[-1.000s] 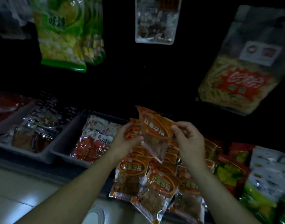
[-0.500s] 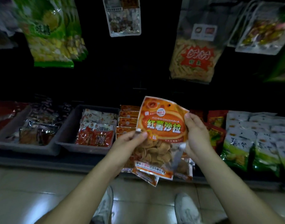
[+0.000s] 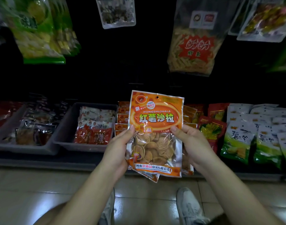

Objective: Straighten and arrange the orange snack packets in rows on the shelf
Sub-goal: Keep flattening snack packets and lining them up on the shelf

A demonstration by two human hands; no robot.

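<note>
Above two white shoes (image 3: pixel 188 207) on the floor, the left hand (image 3: pixel 118 148) and right hand (image 3: pixel 193 143) each pinch a side edge of one orange packet (image 3: pixel 156 117), holding it upright in front of the shelf (image 3: pixel 41 161). Behind it, more orange packets (image 3: pixel 122 115) lie stacked on that shelf, beside a grey bin (image 3: pixel 66 141). Bags (image 3: pixel 193 51) hang above.

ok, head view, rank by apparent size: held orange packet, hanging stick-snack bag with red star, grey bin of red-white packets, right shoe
1. orange packet and stick-snack bag: alike; packet is nearest the camera, so unranked.
2. grey bin.
3. right shoe, partly cropped.
</note>
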